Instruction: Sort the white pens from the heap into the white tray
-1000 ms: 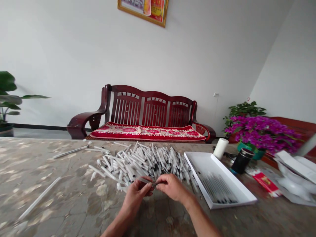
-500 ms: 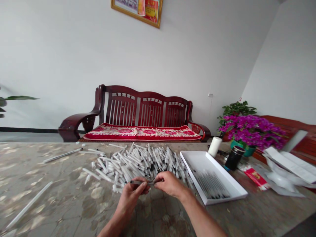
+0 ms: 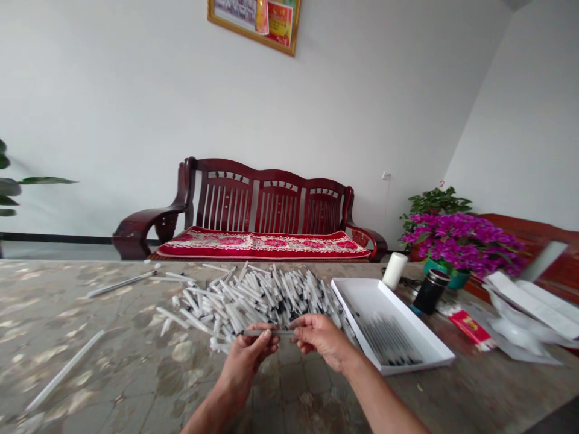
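My left hand (image 3: 251, 355) pinches one end of a slim grey pen (image 3: 283, 333) with a dark tip. My right hand (image 3: 319, 337) closes its fingers on the other end, so the pen lies level between both hands, just above the table. Behind them spreads a heap of white tubes (image 3: 244, 301), some with black ends. To the right, a shallow white box (image 3: 418, 322) holds a row of similar slim grey pens (image 3: 391, 340) with dark ends.
Loose long tubes (image 3: 66, 371) lie on the patterned table (image 3: 140, 374) at left. Right of the box stand a white cylinder (image 3: 394, 271), a black jar (image 3: 432, 291), a pot of purple flowers (image 3: 465, 241) and a red packet (image 3: 470, 328). A wooden bench (image 3: 275, 199) is beyond.
My hands have moved slightly apart, the right one to the right, and more of the pen shows between them. The view has shifted a little.
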Available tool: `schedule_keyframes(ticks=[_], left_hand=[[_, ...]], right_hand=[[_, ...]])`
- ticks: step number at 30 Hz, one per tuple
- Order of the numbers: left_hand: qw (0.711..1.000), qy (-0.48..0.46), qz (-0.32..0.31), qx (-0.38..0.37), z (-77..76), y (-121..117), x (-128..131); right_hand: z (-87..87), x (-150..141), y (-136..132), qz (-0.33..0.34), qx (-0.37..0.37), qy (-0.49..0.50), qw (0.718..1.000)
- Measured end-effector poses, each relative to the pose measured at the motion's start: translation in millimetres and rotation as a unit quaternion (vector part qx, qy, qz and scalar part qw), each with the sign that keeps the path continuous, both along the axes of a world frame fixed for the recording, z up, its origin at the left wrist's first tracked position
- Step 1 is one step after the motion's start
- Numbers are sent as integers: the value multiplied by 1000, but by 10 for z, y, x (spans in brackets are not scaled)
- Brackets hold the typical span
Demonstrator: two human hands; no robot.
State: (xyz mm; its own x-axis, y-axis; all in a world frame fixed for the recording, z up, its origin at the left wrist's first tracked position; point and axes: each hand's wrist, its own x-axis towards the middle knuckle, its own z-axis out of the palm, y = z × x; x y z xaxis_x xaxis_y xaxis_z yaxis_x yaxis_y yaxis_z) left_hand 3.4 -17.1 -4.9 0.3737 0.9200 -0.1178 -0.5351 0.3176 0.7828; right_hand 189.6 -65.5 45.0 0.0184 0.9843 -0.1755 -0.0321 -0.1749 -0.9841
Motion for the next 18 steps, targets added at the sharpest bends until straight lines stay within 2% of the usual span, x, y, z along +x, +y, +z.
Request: schedule_keyframes(ticks=[4, 7, 11, 14, 16, 18], left_hand=[[998, -23, 39, -53, 49, 19, -26], [996, -32, 44, -72, 71, 29, -26], [994, -44, 50, -92, 77, 22, 4], [992, -44, 59, -105, 84, 17, 14], [991, -39, 65, -112, 84, 18, 13], [990, -34, 68, -116, 75, 20, 9]], right_hand=[[-18, -10, -16, -10, 22, 72, 997], [-115, -23, 7, -36, 47, 58, 997], [-267, -58, 69, -91, 107, -54, 989], [-330, -62, 85, -95, 152, -154, 972], [-352, -45, 71, -85, 193, -240, 948], [-374, -18, 45, -73, 247, -342, 904]])
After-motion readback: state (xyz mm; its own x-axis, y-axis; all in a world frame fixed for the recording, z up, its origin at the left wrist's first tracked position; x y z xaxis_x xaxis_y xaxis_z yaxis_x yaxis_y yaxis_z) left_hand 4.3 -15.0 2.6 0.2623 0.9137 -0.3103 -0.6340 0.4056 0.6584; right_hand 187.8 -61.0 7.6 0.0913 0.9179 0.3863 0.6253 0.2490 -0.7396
